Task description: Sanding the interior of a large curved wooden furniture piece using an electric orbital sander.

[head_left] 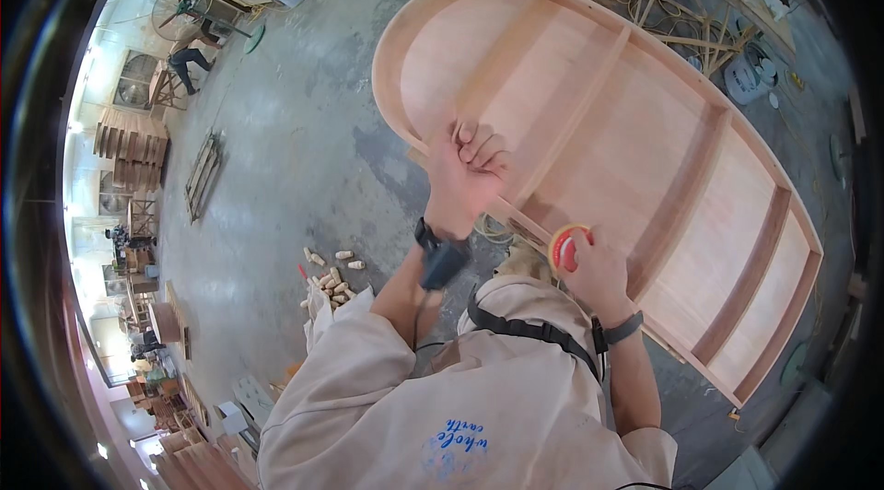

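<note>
Beige work clothing point(479, 398) fills the bottom of the view, and both forearms rise from it toward a large wooden frame point(645, 149) with a rounded end and cross ribs, standing tilted on the concrete floor point(295, 149). Left hand point(465, 172) is curled shut over the frame's near rim, fingers wrapped on top, steadying it. Right hand point(594, 264) is closed around a round sanding tool point(566, 246) with a red centre (its pad looks pressed to the same rim, lower down). A heap of small wooden pegs point(331, 283) lies on the floor just left of the body.

Judging from the grip, sanding this edge well means keeping the pad flat to the rim, moving it evenly along the grain, and holding the left-hand brace firm so the frame does not rock.
</note>
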`<state>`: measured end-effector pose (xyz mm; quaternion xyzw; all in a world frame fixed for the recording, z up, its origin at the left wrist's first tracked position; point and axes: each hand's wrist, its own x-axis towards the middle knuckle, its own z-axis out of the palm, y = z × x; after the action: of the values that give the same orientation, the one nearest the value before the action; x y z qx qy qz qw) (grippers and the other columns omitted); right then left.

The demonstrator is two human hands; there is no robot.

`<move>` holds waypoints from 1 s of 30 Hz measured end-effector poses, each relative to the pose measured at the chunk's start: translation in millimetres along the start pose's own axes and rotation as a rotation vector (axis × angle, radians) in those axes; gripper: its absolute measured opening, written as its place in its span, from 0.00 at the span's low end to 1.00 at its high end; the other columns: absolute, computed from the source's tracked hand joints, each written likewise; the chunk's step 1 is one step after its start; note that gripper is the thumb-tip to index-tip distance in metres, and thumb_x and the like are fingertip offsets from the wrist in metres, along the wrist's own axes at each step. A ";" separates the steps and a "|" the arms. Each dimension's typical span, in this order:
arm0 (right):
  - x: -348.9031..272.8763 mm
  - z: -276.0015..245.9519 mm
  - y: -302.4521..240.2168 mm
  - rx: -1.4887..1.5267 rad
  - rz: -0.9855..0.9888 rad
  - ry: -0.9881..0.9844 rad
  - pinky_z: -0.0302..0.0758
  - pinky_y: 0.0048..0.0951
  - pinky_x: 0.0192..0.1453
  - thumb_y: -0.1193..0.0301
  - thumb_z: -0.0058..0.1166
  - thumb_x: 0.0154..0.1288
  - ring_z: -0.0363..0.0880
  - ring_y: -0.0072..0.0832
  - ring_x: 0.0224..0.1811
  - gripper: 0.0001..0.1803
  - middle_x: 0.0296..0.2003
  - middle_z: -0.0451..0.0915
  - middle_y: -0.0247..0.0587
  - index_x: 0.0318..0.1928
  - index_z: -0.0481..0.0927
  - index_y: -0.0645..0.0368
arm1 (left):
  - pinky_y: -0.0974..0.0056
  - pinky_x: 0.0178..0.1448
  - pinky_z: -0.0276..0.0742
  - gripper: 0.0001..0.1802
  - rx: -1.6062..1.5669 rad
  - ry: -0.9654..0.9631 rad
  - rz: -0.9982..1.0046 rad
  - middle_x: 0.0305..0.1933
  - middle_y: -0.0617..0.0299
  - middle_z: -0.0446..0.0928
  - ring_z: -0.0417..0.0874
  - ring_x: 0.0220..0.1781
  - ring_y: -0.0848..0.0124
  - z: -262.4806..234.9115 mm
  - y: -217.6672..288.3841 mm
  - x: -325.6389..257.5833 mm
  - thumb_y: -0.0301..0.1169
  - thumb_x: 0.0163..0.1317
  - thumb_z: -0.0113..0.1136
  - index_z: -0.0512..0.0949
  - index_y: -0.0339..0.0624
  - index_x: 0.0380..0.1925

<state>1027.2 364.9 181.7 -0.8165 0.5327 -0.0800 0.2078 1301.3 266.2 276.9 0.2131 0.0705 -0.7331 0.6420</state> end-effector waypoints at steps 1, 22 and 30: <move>5.3 0.8 -1.8 -0.002 0.049 0.002 0.87 0.49 0.40 0.57 0.74 0.60 0.89 0.51 0.44 0.29 0.54 0.79 0.51 0.57 0.81 0.55 | 0.65 0.28 0.54 0.32 -0.186 0.073 -0.073 0.15 0.73 0.56 0.55 0.19 0.76 -37.6 25.9 21.8 0.53 0.86 0.45 0.67 0.51 0.19; -166.2 6.4 76.4 0.006 0.828 0.457 0.80 0.42 0.59 0.69 0.70 0.66 0.83 0.41 0.52 0.23 0.49 0.82 0.49 0.58 0.80 0.63 | 0.64 0.34 0.59 0.24 -0.211 0.132 -0.071 0.21 0.70 0.60 0.60 0.25 0.72 -122.2 36.3 99.2 0.47 0.84 0.43 0.70 0.46 0.27; -32.1 -142.1 10.0 1.337 0.473 1.231 0.84 0.35 0.40 0.65 0.62 0.71 0.84 0.32 0.40 0.24 0.47 0.80 0.43 0.62 0.74 0.58 | 0.59 0.44 0.76 0.24 0.054 0.237 -0.346 0.37 0.62 0.84 0.83 0.41 0.64 -93.2 -143.6 65.3 0.51 0.84 0.47 0.80 0.42 0.43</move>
<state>955.4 354.4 308.4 -0.2124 0.5446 -0.7429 0.3263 1176.9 265.6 142.3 0.2999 0.1614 -0.8039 0.4877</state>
